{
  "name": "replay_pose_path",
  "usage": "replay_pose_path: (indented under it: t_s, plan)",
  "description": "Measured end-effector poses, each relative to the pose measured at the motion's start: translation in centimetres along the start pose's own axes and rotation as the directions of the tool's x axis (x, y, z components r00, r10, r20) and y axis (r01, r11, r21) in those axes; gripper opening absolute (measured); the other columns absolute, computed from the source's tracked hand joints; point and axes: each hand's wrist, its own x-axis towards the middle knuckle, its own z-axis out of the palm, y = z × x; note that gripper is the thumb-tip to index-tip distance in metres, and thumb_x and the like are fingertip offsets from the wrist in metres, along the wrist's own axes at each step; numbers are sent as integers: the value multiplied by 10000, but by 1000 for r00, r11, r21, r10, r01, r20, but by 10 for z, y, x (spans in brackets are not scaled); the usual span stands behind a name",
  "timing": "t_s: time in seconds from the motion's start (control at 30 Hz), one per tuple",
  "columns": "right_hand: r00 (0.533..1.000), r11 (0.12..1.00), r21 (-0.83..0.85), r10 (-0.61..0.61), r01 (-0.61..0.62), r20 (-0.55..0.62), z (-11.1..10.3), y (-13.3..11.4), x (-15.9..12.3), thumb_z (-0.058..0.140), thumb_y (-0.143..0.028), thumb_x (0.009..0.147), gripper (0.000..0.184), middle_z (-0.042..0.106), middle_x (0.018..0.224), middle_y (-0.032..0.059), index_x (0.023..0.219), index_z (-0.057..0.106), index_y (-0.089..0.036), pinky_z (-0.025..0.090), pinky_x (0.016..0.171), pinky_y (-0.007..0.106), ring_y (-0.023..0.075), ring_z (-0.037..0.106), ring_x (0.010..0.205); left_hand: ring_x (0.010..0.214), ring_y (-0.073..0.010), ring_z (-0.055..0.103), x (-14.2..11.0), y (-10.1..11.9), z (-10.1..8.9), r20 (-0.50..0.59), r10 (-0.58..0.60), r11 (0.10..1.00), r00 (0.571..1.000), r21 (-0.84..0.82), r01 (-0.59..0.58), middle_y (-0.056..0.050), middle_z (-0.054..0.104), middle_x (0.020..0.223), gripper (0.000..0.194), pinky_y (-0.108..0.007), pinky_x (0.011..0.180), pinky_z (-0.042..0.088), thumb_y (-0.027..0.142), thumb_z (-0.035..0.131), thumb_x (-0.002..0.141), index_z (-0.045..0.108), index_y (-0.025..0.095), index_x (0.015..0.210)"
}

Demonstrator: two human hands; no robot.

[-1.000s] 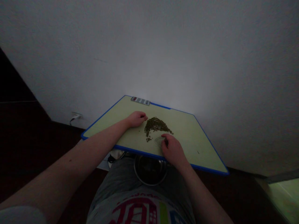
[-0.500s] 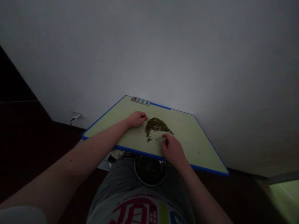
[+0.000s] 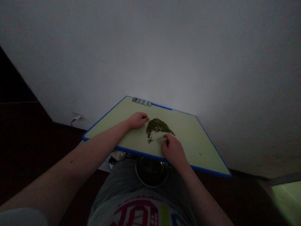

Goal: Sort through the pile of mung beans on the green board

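A pile of small dark green grains (image 3: 157, 125), like dried beans or seeds, lies on the pale yellow-green board (image 3: 113, 125) with a blue rim. My left hand (image 3: 138, 120) rests at the left of the pile, its fingers curled closed; whether anything is between them is hidden. My right hand (image 3: 173, 149) is at the near right side of the pile. Between its thumb and fingers it grips a clear, curved plastic piece with fine lines, which looks like a protractor (image 3: 160, 140). The protractor's edge is close to the loose grains at the near side.
A phone (image 3: 141, 101) lies at the board's far edge, by the wall (image 3: 164, 56). A metal bowl (image 3: 151, 185) sits on my lap, partly under the board's near edge. A plug with a cable (image 3: 77, 117) is in the wall at left. One dark speck (image 3: 200, 154) lies at right.
My right hand and the protractor have shifted very slightly forward and tilted. My left hand and the pile look nearly the same.
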Motion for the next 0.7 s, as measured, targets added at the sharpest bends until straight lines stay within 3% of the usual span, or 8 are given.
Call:
replay_pose_path:
  t_s: [0.2, 0.37, 0.7]
  plan:
    - [999, 998, -42, 53, -54, -12, -2, 7, 1, 409, -194, 792, 300, 608, 971, 100, 1051, 546, -137, 393, 794, 302, 197, 554, 874, 541, -104, 422, -1, 2, -2, -1, 3, 1000, 1000, -1, -3, 8, 503, 544, 321, -232, 517, 291, 401, 430, 753, 599, 145, 658]
    - [1000, 1000, -16, 12, -12, -1, -3, 4, -1, 403, -192, 798, 279, 612, 895, 75, 1036, 546, -162, 399, 740, 281, 175, 553, 804, 542, -108, 421, -2, 4, -3, 6, 3, 1000, 1000, 3, -3, 6, 503, 543, 312, -238, 519, 287, 388, 425, 757, 595, 147, 657]
    - [1000, 991, -134, 15, -18, -19, 2, 2, 11, 392, -199, 818, 278, 608, 986, 105, 1048, 539, -139, 385, 788, 302, 214, 554, 896, 539, -107, 417, -1, 3, -2, 8, 2, 1000, 1000, 17, -2, 6, 502, 546, 328, -242, 523, 282, 405, 413, 762, 600, 151, 673]
